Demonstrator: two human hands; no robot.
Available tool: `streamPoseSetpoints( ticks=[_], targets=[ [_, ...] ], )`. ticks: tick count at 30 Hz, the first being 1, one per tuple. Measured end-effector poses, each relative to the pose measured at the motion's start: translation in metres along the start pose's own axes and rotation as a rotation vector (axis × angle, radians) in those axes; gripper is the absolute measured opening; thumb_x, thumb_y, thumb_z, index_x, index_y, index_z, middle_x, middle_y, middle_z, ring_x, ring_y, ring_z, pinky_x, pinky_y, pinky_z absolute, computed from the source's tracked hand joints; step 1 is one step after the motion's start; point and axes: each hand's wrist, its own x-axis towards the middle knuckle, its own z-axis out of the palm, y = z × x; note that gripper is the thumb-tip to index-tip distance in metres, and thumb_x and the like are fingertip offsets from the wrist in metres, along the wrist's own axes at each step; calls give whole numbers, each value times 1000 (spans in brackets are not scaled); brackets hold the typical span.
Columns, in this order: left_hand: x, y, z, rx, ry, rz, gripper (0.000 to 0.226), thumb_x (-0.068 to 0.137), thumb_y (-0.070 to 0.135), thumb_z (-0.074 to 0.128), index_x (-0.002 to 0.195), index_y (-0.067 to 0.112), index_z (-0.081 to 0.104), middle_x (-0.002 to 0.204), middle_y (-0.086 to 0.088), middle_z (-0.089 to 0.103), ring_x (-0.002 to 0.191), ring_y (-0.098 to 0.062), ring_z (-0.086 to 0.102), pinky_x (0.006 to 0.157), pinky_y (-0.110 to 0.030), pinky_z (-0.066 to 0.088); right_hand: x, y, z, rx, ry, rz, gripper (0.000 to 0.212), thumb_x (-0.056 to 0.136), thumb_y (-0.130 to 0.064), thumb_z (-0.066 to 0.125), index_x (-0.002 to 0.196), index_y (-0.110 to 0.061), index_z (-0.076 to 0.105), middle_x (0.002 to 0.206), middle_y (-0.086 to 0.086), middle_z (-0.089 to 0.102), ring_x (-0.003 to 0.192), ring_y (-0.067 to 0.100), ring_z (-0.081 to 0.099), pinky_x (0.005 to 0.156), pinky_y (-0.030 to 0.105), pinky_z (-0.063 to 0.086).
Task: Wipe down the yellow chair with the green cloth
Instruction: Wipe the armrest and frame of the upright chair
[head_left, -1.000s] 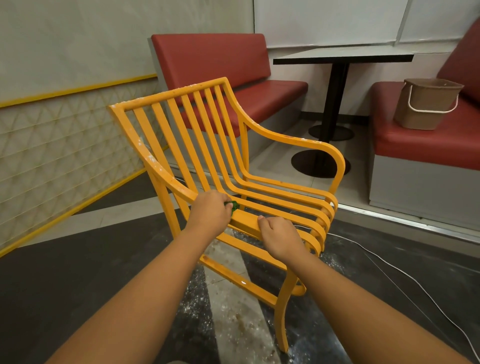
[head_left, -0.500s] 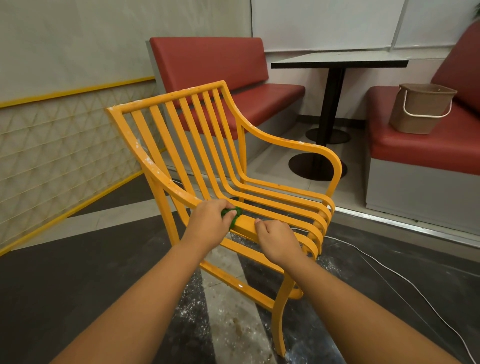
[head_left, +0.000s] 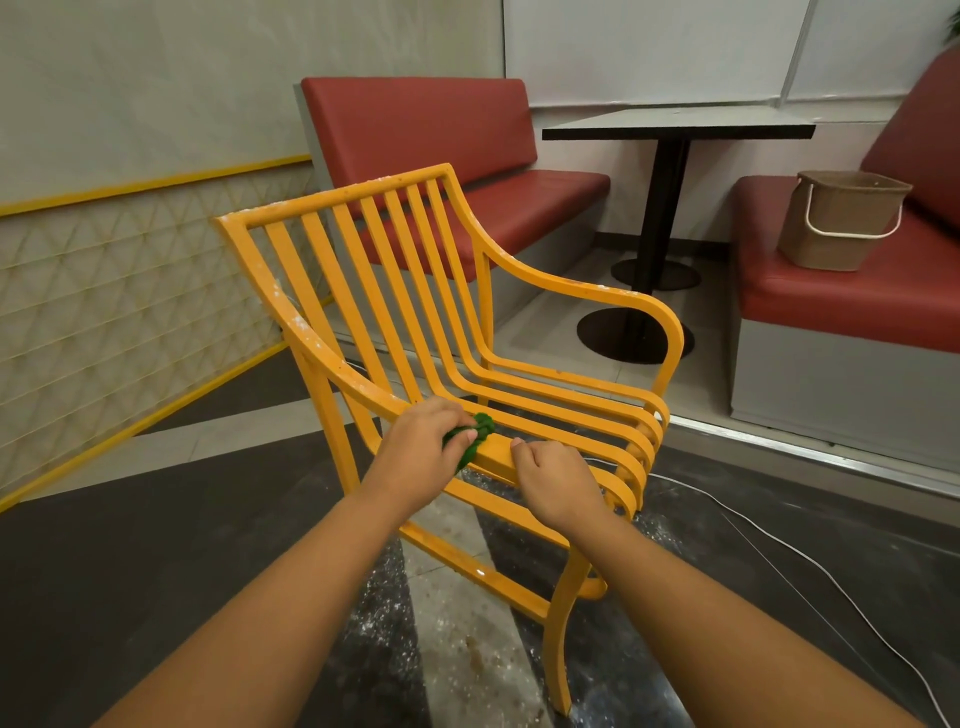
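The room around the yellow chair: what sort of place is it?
Probably a restaurant or café seating area: two red booth benches face each other across a black pedestal table, with the yellow armchair standing nearby.

Café or restaurant dining area, booth style. Red padded bench (head_left: 415, 135) with high backrest faces second red bench (head_left: 831, 296) across pedestal table (head_left: 675, 127): dark flat top, black column, round floor plate. Loose yellow chair (head_left: 337, 197) of slats stands on dark speckled floor (head_left: 130, 545). Wall panelling (head_left: 104, 312) cream, diamond-patterned, edged with yellow trim. Beige bucket (head_left: 841, 228) sits on second bench.
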Motion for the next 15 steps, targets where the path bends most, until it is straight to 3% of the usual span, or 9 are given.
streamPoseSetpoints(
  ticks=[6,12,15],
  targets=[
    [15,-19,-9,85,61,-184,21,98,29,60,109,18,74,96,4,61,90,-14,53,80,-33,47,0,0,-1,18,-8,-5,58,108,-37,31,70,-8,64,62,6,59,65,22,59,70,45,50],
    [-3,-4,1,-12,39,-4,19,96,27,63,108,19,75,102,8,70,97,-11,61,88,-32,50,2,1,1,15,-9,1,60,108,-41,31,74,-6,66,66,10,63,65,23,60,69,48,50],
    [3,-17,-8,22,84,-82,21,97,26,63,110,16,75,103,4,71,97,-13,61,88,-34,50,3,1,0,9,-22,3,62,108,-42,30,75,-4,67,67,11,63,66,24,60,69,46,50]
  ],
)
